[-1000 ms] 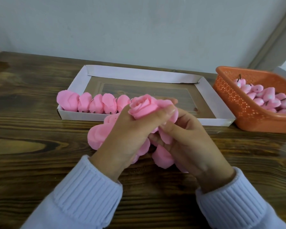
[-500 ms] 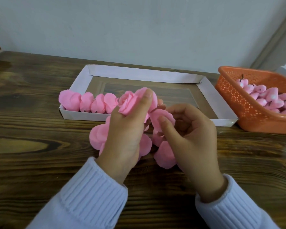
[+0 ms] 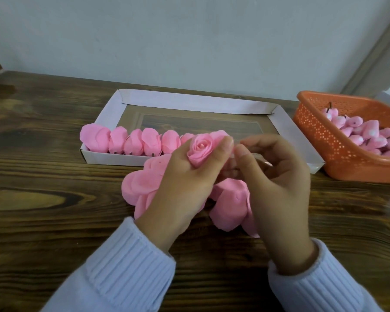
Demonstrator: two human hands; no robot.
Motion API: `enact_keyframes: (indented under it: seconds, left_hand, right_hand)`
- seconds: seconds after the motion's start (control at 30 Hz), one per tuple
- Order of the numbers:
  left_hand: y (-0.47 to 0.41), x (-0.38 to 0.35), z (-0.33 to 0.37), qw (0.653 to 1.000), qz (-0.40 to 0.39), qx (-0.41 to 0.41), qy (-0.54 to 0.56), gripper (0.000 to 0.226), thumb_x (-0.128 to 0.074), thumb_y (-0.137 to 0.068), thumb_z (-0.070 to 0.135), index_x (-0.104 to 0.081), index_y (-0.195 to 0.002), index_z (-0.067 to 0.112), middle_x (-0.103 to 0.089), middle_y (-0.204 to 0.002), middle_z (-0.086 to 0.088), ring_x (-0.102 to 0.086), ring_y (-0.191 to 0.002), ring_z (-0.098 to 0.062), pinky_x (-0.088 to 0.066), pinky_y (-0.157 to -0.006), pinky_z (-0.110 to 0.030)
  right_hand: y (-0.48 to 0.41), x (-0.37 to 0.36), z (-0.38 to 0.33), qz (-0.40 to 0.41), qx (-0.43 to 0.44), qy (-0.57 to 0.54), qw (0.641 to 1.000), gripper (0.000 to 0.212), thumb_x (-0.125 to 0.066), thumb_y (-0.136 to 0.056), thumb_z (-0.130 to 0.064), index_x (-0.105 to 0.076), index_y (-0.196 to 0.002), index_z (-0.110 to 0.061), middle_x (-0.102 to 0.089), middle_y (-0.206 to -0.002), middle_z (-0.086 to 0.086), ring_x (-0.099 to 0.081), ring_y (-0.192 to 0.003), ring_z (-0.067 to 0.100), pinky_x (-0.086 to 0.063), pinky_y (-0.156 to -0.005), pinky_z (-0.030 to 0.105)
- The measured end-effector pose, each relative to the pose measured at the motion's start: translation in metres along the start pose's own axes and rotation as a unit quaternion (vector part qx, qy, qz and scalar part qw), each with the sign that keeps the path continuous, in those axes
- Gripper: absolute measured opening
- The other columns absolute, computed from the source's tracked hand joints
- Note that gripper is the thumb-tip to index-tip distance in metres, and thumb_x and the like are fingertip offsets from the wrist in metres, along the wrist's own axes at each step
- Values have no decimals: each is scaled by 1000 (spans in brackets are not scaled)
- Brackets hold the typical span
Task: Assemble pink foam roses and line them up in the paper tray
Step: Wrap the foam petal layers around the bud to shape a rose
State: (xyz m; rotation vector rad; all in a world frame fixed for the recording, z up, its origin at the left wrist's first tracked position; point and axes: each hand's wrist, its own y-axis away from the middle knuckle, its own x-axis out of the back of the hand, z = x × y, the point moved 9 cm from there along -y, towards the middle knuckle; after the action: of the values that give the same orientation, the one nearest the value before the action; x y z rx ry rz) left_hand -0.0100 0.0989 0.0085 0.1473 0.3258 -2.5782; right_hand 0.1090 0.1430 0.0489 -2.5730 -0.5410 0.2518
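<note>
Left hand (image 3: pixel 185 188): fingers curled round one assembled rose (image 3: pixel 199 152), held above the surface just in front of the tray's near wall.
Right hand (image 3: pixel 277 183): fingers curled, thumb tip against the rose's edge; whether it pinches a petal cannot be told.
Paper tray (image 3: pixel 189 101): one, white, on the wooden surface (image 3: pixel 43 199).
Roses in tray (image 3: pixel 133 143): six, in one row along the near wall from the left corner; the sixth is partly hidden.
Loose petals (image 3: pixel 230 208): one pink heap under both hands, number unclear.
Basket (image 3: pixel 347 158): one, orange, right of the tray, holding pink buds (image 3: pixel 367 136) too heaped to count.
</note>
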Motion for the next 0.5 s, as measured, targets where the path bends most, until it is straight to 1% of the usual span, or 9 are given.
enact_keyframes:
  seconds: [0.07,0.17,0.23,0.27,0.33,0.37,0.43,0.47,0.5]
  left_hand:
    - [-1,-3,-3,1000,-21,10,16,39,-66,-65,60,-71,-83,26,-74,-82,-2,-73,-83,-21,-59,-81,-47]
    - [0,-7,-2,998,-53,22,40,36,-76,-61,58,-71,-77,26,-68,-72,-1,-67,-73,-20,-53,-80,-43]
    - [0,-10,-3,996,-74,25,33,39,-83,-65,43,-71,-88,14,-70,-86,-17,-67,-85,-37,-53,-86,-48]
    - [0,-11,-2,996,-78,29,22,38,-83,-68,31,-70,-95,8,-70,-93,-23,-67,-93,-41,-54,-90,-54]
    - [0,-12,-3,996,-85,33,-7,36,-79,-71,16,-68,-102,3,-70,-96,-23,-68,-95,-39,-54,-87,-58]
    - [2,-12,-2,995,-94,31,-14,31,-78,-74,11,-68,-102,2,-71,-95,-22,-69,-93,-36,-56,-85,-54]
    - [3,-15,0,994,-105,14,-26,18,-71,-80,-1,-69,-95,7,-75,-85,-7,-72,-84,-22,-59,-74,-34]
    - [4,-17,1,994,-106,0,-41,21,-67,-81,-7,-68,-87,13,-74,-77,5,-71,-76,-8,-56,-66,-24]
    - [6,-18,4,993,-104,-14,-52,31,-64,-81,-10,-64,-80,21,-71,-70,16,-67,-69,3,-52,-62,-18]
  right_hand:
    - [0,2,0,6,7,-9,1000,7,-64,-86,-5,-62,-86,-11,-68,-71,-4,-68,-60,10,-54,-57,21]
    - [-2,9,-2,28,32,8,999,8,-56,-88,-4,-61,-89,-11,-65,-75,-1,-64,-65,8,-51,-61,19]
    - [-3,10,-2,29,33,10,999,10,-53,-89,-6,-60,-94,-11,-64,-84,-1,-63,-76,7,-50,-67,19]
    - [-3,8,-3,19,35,7,999,13,-51,-90,-7,-60,-97,-13,-64,-90,-2,-62,-82,6,-50,-70,19]
    - [-3,0,-7,-22,56,15,998,17,-49,-94,-11,-60,-106,-17,-62,-102,-3,-61,-96,6,-50,-79,20]
    - [-2,-5,-12,-46,80,41,995,19,-48,-95,-14,-59,-110,-19,-61,-108,-1,-59,-104,7,-48,-84,21]
    - [2,-14,-18,-94,126,108,982,25,-44,-95,-20,-59,-115,-20,-58,-120,5,-54,-118,10,-42,-94,20]
    - [4,-19,-18,-114,135,131,976,25,-44,-94,-22,-60,-114,-20,-56,-124,7,-51,-122,10,-41,-97,21]
    - [5,-22,-16,-128,135,142,972,25,-44,-94,-23,-62,-112,-19,-55,-126,7,-50,-123,9,-41,-98,22]
